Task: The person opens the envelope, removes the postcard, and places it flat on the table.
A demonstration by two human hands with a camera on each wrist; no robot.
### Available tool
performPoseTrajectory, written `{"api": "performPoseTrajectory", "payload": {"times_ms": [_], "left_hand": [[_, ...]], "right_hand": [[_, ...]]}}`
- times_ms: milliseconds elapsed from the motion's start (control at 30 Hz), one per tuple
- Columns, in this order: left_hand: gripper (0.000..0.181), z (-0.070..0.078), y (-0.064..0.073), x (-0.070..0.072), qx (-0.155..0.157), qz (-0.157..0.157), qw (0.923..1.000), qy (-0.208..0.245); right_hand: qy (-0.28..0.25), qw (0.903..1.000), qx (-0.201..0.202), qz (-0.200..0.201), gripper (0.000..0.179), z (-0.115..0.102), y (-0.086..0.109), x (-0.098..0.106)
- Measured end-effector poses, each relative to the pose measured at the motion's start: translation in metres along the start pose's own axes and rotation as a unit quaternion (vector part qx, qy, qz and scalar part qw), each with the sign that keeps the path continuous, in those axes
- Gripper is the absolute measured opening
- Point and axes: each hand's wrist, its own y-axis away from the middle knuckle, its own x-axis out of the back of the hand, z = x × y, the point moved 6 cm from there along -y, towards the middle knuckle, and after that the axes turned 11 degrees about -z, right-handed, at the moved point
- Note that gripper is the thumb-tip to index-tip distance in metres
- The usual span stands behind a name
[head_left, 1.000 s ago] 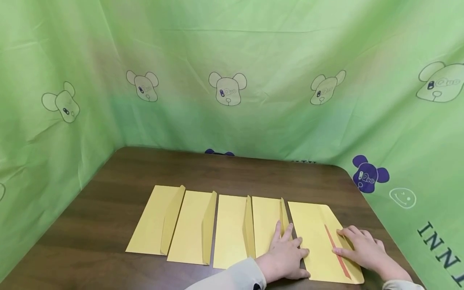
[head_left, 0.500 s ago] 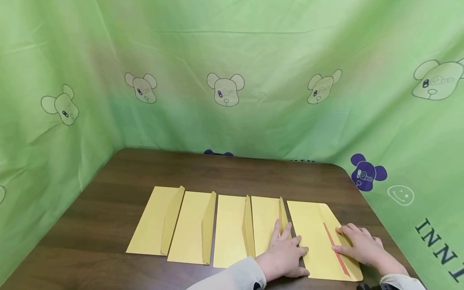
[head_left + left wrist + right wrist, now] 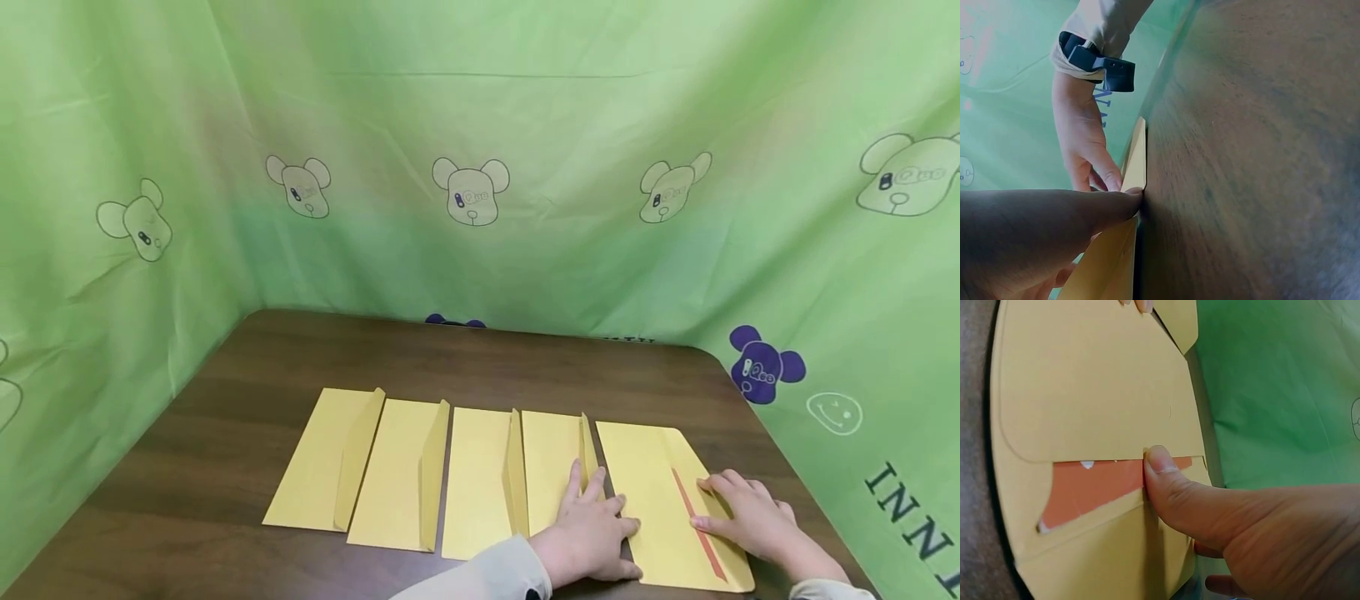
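Farthest right in the row lies a yellow envelope point(image 3: 637, 492), its flap spread out to the right. A strip of red paper point(image 3: 697, 523) shows at its mouth, mostly covered by the envelope's front. My left hand point(image 3: 588, 533) rests with spread fingers between this envelope and the yellow envelope to its left point(image 3: 551, 442), the thumb and little-side reach touching the right one's left edge. My right hand point(image 3: 750, 515) lies over the flap; its thumb point(image 3: 1163, 465) presses the red paper at the mouth in the right wrist view. Its other fingers are partly hidden there.
Three more yellow envelopes, the left one point(image 3: 315, 458), the second point(image 3: 393, 471) and the middle one point(image 3: 480, 475), lie leftward with flaps partly raised. All are on a dark wooden table point(image 3: 450, 358). Green printed cloth point(image 3: 570, 250) hangs around the table's back and sides.
The view shifts slightly with the head. Both hands and the envelopes stay in about the same places.
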Motion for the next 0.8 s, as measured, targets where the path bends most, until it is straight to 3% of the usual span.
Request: {"api": "performPoseTrajectory", "payload": {"times_ms": [167, 800], "left_hand": [[0.053, -0.0008, -0.0003, 0.0009, 0.003, 0.006, 1.0000, -0.006], [0.053, 0.0031, -0.0016, -0.0013, 0.000, -0.018, 0.9998, -0.008]], "right_hand": [[-0.005, 1.0000, 0.005, 0.005, 0.062, -0.0016, 0.0003, -0.0008], [-0.016, 0.9998, 0.008, 0.004, 0.057, -0.0008, 0.0049, -0.0011]]}}
